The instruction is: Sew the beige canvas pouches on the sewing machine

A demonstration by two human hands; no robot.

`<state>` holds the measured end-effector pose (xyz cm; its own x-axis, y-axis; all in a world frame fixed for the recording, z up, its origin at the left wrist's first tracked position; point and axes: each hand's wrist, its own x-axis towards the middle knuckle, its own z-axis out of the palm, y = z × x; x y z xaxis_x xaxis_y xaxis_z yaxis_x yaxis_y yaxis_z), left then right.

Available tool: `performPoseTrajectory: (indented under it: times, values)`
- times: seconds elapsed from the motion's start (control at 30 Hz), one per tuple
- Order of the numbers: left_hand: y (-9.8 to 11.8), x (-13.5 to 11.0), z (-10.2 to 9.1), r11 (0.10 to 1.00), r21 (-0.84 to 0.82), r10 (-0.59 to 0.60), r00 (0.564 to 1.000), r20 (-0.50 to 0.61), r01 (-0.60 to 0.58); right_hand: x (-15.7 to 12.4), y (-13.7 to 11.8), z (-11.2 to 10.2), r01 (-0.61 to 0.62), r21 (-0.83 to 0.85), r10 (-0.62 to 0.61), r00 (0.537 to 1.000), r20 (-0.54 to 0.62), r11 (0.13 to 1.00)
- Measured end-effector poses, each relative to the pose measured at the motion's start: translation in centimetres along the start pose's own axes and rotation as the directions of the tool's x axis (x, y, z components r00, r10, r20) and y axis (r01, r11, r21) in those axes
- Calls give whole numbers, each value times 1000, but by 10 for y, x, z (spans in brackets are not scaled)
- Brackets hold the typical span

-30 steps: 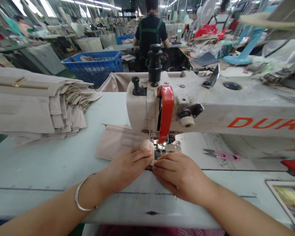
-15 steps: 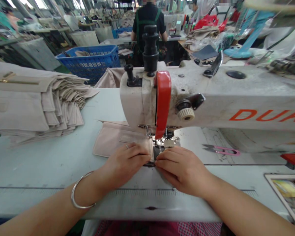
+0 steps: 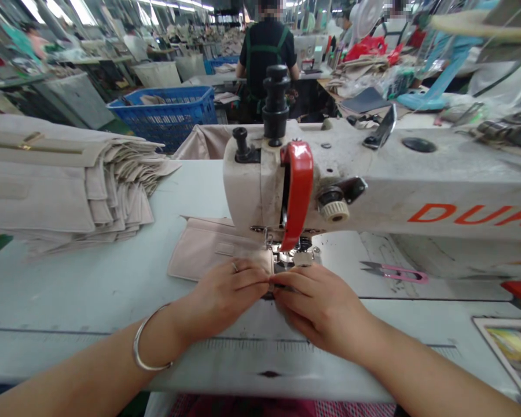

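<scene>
A beige fabric piece [image 3: 202,249] with a small stitched patch lies flat on the table, its right edge by the presser foot of the sewing machine [image 3: 247,191]. My left hand [image 3: 226,295], with a ring and a silver bangle, lies over its near right corner, fingers pressed together on the cloth. From the other side, my right hand [image 3: 325,304] pinches at that same edge, its fingertips meeting those of the left. Both hands are just in front of the needle area. The red guard [image 3: 298,191] hides part of the needle.
A thick stack of beige fabric pieces [image 3: 65,202] with a zipper on top lies at the left. Pink thread snips [image 3: 402,273] rest under the machine arm. Behind are a blue crate [image 3: 169,119] and a person with green straps [image 3: 267,58]. A ruler strip [image 3: 226,344] runs along the near side.
My right hand's fingertips have moved left to the fabric's edge, against my left fingertips. The whole view has shifted slightly; the fabric piece lies nearly the same.
</scene>
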<state>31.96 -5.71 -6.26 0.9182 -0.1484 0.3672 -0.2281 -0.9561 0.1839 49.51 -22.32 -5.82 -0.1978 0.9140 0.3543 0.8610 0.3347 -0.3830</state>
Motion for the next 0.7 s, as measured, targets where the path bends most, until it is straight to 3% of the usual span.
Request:
performPoseTrajectory:
  times: [0.17, 0.3, 0.43, 0.7]
  values:
    - [-4, 5, -5, 996, 29, 81, 996, -27, -80, -1, -3, 0, -40, 33, 40, 999, 7, 999]
    - [-9, 7, -5, 988, 129, 79, 997, 6, -79, 2, -4, 2, -59, 8, 59, 998, -26, 998]
    - [-18, 9, -2, 991, 113, 67, 998, 11, -67, 4, -3, 5, -79, -32, 78, 996, -33, 996]
    - [-34, 18, -1, 996, -18, -82, 996, 23, 83, 7, 0, 10, -141, -84, 138, 989, -42, 986]
